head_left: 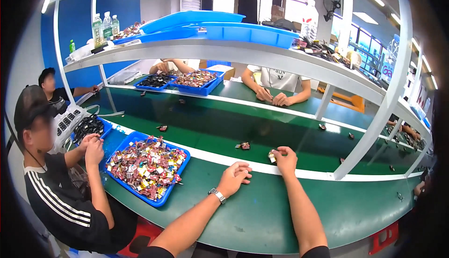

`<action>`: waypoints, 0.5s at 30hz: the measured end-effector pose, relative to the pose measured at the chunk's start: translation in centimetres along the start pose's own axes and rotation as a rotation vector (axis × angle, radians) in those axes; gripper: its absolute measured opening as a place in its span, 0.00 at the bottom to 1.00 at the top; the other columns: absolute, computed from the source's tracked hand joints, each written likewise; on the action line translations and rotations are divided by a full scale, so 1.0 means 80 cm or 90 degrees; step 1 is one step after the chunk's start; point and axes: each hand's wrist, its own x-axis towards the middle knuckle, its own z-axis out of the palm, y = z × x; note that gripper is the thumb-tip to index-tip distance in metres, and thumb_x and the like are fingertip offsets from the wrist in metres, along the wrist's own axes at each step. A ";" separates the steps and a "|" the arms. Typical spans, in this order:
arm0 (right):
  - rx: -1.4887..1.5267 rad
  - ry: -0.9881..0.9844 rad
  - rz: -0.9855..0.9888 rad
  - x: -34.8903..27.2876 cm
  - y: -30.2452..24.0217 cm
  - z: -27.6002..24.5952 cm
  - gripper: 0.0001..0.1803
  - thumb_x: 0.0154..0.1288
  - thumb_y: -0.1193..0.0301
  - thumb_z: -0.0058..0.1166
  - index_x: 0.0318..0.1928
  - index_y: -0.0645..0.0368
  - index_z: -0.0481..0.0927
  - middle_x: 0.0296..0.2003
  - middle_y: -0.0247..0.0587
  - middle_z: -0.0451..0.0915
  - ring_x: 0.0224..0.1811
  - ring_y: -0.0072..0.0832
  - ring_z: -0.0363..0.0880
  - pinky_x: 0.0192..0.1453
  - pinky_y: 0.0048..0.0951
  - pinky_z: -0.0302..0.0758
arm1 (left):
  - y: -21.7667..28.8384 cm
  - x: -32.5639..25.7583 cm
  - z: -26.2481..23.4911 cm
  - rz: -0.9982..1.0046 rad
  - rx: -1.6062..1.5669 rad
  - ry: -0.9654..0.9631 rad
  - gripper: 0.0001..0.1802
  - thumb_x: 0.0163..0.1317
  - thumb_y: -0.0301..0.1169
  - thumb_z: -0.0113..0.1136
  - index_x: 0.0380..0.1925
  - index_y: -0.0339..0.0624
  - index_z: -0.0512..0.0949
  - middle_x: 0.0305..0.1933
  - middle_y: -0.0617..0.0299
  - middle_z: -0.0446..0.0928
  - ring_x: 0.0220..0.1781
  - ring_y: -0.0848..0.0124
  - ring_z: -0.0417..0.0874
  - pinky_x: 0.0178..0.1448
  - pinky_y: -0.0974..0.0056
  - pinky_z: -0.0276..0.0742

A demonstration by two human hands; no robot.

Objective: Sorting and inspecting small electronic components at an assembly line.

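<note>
My right hand (286, 161) pinches a small white-and-yellow electronic part (272, 156) above the near edge of the green belt (210, 132). To its left, my left hand (235, 179) hovers over the green worktop (243, 211), fingers loosely bent and apart, with nothing visible in them. A metal-banded watch (217, 196) is on that wrist. Left of my left hand stands a blue tray (161, 199) heaped with small parts in red, white and yellow. One small reddish part (244, 146) lies on the belt between and beyond my hands.
A white rail (210, 156) divides belt and worktop; a slanted white post (360, 132) rises at the right. Overhead runs a shelf (224, 52) with blue trays and bottles. Co-workers sit at my left and across the belt. Blue trays (206, 89) stand on the far side.
</note>
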 end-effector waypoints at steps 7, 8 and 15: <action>-0.439 0.003 -0.195 0.022 -0.029 0.033 0.18 0.55 0.62 0.64 0.42 0.60 0.82 0.42 0.49 0.80 0.46 0.48 0.77 0.52 0.42 0.74 | 0.009 -0.006 0.002 -0.001 0.067 0.022 0.09 0.67 0.25 0.53 0.45 0.35 0.74 0.43 0.56 0.80 0.38 0.73 0.82 0.39 0.69 0.80; -0.374 -0.034 -0.233 0.014 -0.041 0.052 0.20 0.55 0.61 0.64 0.44 0.61 0.81 0.43 0.51 0.79 0.48 0.50 0.76 0.53 0.43 0.74 | 0.008 -0.008 0.001 0.004 0.111 0.031 0.09 0.66 0.26 0.54 0.45 0.35 0.74 0.41 0.58 0.81 0.36 0.75 0.81 0.37 0.69 0.79; -0.288 -0.046 -0.153 -0.007 -0.035 0.123 0.26 0.46 0.68 0.70 0.45 0.66 0.75 0.40 0.51 0.79 0.44 0.44 0.79 0.50 0.41 0.75 | 0.004 -0.003 0.009 0.068 0.058 0.071 0.05 0.63 0.26 0.57 0.38 0.38 0.75 0.30 0.66 0.77 0.27 0.80 0.77 0.29 0.73 0.72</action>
